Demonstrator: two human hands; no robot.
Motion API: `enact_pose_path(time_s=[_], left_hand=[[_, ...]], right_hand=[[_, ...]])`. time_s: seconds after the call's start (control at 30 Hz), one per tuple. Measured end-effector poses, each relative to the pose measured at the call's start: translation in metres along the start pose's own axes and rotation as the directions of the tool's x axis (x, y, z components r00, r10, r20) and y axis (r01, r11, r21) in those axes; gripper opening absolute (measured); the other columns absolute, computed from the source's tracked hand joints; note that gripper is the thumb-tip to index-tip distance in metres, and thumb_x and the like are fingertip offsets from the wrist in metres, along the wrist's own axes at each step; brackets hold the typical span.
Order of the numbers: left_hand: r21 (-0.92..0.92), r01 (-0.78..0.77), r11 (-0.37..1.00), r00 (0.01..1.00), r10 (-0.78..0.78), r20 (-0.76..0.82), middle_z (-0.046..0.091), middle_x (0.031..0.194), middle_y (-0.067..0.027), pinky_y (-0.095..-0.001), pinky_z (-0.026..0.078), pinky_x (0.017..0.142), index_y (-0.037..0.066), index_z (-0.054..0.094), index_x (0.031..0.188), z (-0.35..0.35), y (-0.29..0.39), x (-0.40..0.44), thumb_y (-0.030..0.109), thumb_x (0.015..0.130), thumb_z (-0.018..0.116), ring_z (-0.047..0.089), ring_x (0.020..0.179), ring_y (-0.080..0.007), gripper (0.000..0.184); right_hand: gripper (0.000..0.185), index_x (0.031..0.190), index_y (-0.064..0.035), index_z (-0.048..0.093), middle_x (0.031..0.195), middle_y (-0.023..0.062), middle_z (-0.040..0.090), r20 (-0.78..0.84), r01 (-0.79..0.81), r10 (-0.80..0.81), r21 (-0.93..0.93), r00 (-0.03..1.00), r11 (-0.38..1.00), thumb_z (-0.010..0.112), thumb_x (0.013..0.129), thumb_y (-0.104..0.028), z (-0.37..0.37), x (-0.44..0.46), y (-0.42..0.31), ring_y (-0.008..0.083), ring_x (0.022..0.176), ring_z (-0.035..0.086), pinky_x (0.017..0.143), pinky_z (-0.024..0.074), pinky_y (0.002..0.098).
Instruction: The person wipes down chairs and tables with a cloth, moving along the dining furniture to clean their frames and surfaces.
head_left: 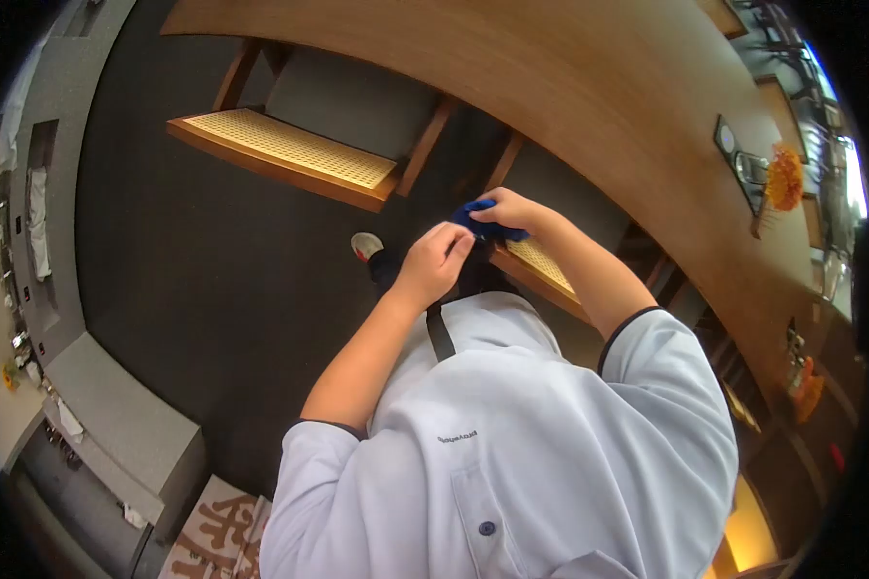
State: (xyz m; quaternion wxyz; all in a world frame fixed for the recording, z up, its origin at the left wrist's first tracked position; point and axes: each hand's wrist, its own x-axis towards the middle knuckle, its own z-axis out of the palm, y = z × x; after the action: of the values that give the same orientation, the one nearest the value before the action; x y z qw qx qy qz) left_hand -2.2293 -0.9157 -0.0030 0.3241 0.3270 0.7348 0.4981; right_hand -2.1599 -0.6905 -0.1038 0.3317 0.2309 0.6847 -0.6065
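Both of my hands are close together in front of my waist. My right hand (512,209) has its fingers wrapped round a dark blue cloth (497,230), which hangs below the fingers. Just left of it, my left hand (436,259) is closed in a pinch at the cloth's left edge; what lies between its fingertips is too small to make out. Beneath the cloth is the woven seat of a chair (541,265).
A long wooden table (589,125) curves along the top and right, with orange flowers (785,179) and a dark tray on it. A woven-seat bench (290,150) stands at upper left. Grey counters (126,405) line the left side.
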Motion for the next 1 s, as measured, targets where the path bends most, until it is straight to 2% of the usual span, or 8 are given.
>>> enact_pose_path(time_s=[0.23,0.37,0.5,0.57,0.63,0.7,0.8,1.0], left_hand=[[-0.240,0.253,0.937,0.957,-0.279,-0.079,0.072,0.091,-0.0099,-0.0313,0.054,0.080,-0.002,0.068,0.098,-0.109,-0.073,-0.065,0.026,0.104,0.056,0.069,0.088,-0.0176,0.031],[-0.251,0.328,0.911,0.926,-0.362,-0.104,0.070,0.090,-0.0051,-0.0289,0.053,0.082,0.000,0.068,0.098,-0.157,-0.128,-0.088,0.027,0.106,0.053,0.067,0.087,-0.0142,0.031],[-0.168,0.294,0.941,0.914,-0.328,-0.237,0.067,0.098,-0.0038,-0.0278,0.052,0.078,0.004,0.064,0.111,-0.191,-0.144,-0.078,0.031,0.106,0.052,0.066,0.091,-0.0140,0.030],[-0.152,0.308,0.939,0.877,-0.342,-0.337,0.066,0.105,-0.0040,-0.0279,0.052,0.076,0.005,0.060,0.120,-0.196,-0.157,-0.061,0.034,0.106,0.052,0.066,0.093,-0.0143,0.033],[-0.121,0.295,0.948,0.859,-0.318,-0.401,0.058,0.126,-0.0136,-0.0366,0.049,0.092,0.001,0.053,0.130,-0.201,-0.146,-0.038,0.032,0.105,0.054,0.060,0.111,-0.0240,0.040],[0.016,0.215,0.977,0.814,-0.170,-0.556,0.056,0.131,-0.0211,-0.0433,0.044,0.104,-0.002,0.054,0.127,-0.198,-0.116,-0.013,0.026,0.102,0.057,0.055,0.122,-0.0346,0.038],[0.446,-0.127,0.886,0.809,0.353,-0.469,0.055,0.133,-0.0212,-0.0502,0.038,0.110,0.001,0.056,0.122,-0.212,-0.078,0.020,0.017,0.098,0.059,0.049,0.128,-0.0424,0.028],[0.688,-0.212,0.694,0.907,0.403,-0.127,0.063,0.125,-0.0128,-0.0535,0.034,0.114,0.005,0.063,0.110,-0.199,-0.087,0.077,0.018,0.096,0.060,0.051,0.131,-0.0362,0.020]], right_hand=[[0.033,0.110,0.0023,0.073,0.098,0.0098,0.074,-0.133,-0.134,0.130,-0.021,0.982,0.991,0.073,0.090,-0.024,0.039,-0.070,-0.099,0.0190,0.082,0.069,0.078,0.0557,0.0325],[0.031,0.119,0.0003,0.067,0.099,0.0111,0.073,-0.256,0.077,0.172,0.737,0.951,0.671,0.068,0.096,-0.021,0.073,-0.060,-0.126,0.0196,0.082,0.071,0.077,0.0578,0.0344],[0.031,0.122,-0.0009,0.066,0.108,0.0104,0.073,-0.842,0.528,-0.077,0.261,0.534,0.808,0.069,0.095,-0.015,0.137,-0.008,-0.128,0.0222,0.095,0.070,0.089,0.0543,0.0325],[0.042,0.127,-0.0023,0.063,0.121,0.0138,0.068,-0.817,0.375,-0.450,-0.314,0.362,0.872,0.075,0.087,-0.010,0.170,0.004,-0.147,0.0294,0.110,0.065,0.098,0.0510,0.0355],[0.055,0.132,-0.0040,0.061,0.134,0.0175,0.061,-0.592,0.222,-0.718,-0.694,0.366,0.685,0.074,0.078,-0.002,0.187,0.013,-0.173,0.0364,0.125,0.057,0.106,0.0470,0.0433],[0.063,0.133,-0.0047,0.059,0.138,0.0164,0.058,-0.540,0.129,-0.738,-0.765,0.405,0.631,0.073,0.072,0.002,0.192,0.030,-0.172,0.0410,0.132,0.049,0.111,0.0426,0.0477],[0.059,0.132,-0.0033,0.059,0.132,0.0172,0.061,-0.560,0.353,-0.726,-0.637,0.398,0.685,0.073,0.074,0.002,0.174,0.029,-0.159,0.0392,0.126,0.056,0.108,0.0454,0.0452],[0.043,0.134,0.0026,0.058,0.130,0.0205,0.064,-0.881,0.483,0.048,0.302,0.470,0.822,0.068,0.093,-0.008,0.134,0.067,-0.068,0.0271,0.119,0.063,0.102,0.0475,0.0359]])
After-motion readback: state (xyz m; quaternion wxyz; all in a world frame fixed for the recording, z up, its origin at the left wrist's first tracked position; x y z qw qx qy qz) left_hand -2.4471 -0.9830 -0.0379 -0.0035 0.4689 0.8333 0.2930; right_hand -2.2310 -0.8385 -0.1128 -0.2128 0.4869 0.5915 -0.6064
